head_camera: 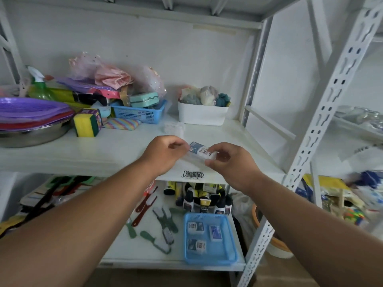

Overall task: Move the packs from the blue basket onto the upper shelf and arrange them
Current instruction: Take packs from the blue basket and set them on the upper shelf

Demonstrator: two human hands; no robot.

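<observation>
Blue-and-white, that's the pack [200, 152] you've got up at the front of the upper shelf [103, 154], pinched between both hands. Your right hand [230, 162] has its thumb and fingertips curled on the pack's near end; your left hand [163, 156] is curled at its other end, fingers closed on the corner, though exactly how much it grips I can't tell from here. The pack sits just over the shelf board, touching it or a whisker above, hard to say.

Out from the pack: behind it lies a pale, clear-wrapped bundle [175, 128], and further back the white tub [202, 113] of cloths. Back and to the left of the pack sits a small blue crate [141, 113], then the yellow-green sponge pack [88, 125] and the purple plates [31, 109] at far left.

Below the pack, on the lower shelf, is the blue basket [209, 239], and three packs [195, 227] lie in it, so my read is you're partway through: this is the placing step for one pack, with three to fetch.

Next move, I'd say, calls for setting this one flat and square near the pale bundle, letting go with both hands, then dropping a hand down past the shelf edge to the basket. Mind the bottles [204, 200] standing just behind the basket as you reach in.
</observation>
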